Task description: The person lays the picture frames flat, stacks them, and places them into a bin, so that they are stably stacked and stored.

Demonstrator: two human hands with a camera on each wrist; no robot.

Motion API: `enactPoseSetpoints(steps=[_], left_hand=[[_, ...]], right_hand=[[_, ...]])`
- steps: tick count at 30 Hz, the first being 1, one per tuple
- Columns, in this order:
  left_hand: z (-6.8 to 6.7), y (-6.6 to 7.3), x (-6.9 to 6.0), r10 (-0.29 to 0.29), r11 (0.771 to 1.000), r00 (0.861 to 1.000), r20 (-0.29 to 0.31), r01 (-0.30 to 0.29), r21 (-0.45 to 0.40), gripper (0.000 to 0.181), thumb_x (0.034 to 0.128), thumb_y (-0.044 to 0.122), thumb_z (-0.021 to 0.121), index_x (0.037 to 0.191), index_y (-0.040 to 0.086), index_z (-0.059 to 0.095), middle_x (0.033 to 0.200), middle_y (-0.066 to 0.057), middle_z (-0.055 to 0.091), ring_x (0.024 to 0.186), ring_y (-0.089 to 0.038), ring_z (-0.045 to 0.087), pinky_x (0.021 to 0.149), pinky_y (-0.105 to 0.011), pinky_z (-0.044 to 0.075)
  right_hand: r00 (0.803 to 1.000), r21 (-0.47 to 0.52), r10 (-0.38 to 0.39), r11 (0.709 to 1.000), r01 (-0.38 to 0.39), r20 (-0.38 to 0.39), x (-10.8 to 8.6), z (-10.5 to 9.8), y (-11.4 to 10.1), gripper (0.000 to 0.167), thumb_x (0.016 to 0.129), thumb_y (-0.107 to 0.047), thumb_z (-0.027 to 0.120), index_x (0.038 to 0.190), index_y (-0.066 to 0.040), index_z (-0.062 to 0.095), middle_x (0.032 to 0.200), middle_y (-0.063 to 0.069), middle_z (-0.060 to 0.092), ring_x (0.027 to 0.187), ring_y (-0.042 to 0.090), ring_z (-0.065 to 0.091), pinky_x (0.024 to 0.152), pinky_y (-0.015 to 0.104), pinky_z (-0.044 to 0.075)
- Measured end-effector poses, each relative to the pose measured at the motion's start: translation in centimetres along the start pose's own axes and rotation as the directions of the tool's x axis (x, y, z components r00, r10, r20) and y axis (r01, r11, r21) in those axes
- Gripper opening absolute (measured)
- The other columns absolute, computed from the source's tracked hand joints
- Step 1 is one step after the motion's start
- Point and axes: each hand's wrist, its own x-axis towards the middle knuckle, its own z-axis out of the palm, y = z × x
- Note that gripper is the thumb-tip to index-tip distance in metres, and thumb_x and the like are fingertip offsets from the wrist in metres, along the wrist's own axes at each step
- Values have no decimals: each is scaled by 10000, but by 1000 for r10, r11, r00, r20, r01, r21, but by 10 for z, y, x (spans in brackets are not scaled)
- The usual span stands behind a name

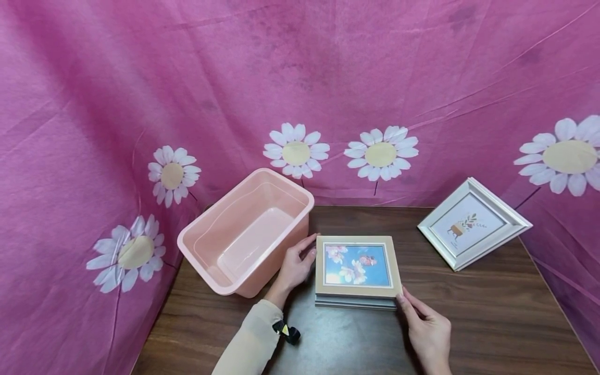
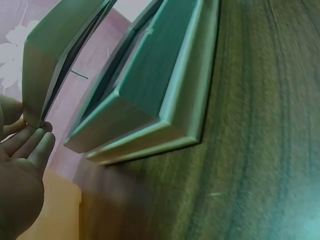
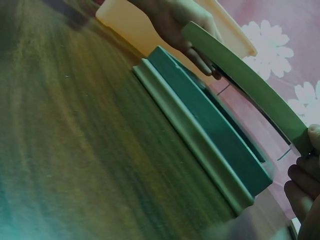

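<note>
A cream photo frame point(image 1: 358, 292) with a picture of pink blossoms against blue is held level by both hands. My left hand point(image 1: 296, 266) pinches its left side, and my right hand point(image 1: 428, 330) grips its near right corner. Below it, with a gap between, a teal-looking frame point(image 2: 155, 70) lies on a paler frame point(image 2: 187, 100), stacked flat on the table. Seen from the right wrist, the held frame point(image 3: 255, 90) hangs above the teal one point(image 3: 215, 132), with the left hand point(image 3: 182, 22) at its far end.
Left of the stack stands a pink plastic tub point(image 1: 276, 265), close to my left forearm. A white frame point(image 1: 461, 260) with a plant picture leans back at the right of the wooden table point(image 1: 497, 312). Behind hangs a magenta cloth point(image 1: 328, 78) with daisies.
</note>
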Motion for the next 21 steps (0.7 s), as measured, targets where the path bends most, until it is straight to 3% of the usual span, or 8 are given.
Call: enactPoseSetpoints(steps=[9,21], left_hand=[[-2,-8,-5,3,995,1000,19,-5,102,460,1045,7,605,1505,-9,606,1536,-167,639,1497,-379,535,1267,-552,390],[3,-13,-11,84,986,996,-10,-82,142,466,1022,-50,600,1487,-44,608,1512,-208,647,1462,-397,564,1252,-513,421]], right_hand=[[998,25,55,998,-56,40,-8,2,7,148,916,-27,842,1048,41,838,932,-422,665,884,-260,640,772,-23,478],[999,-13,36,999,-36,24,-15,7,15,157,904,5,836,1060,23,841,922,-443,631,929,-303,597,810,-49,438]])
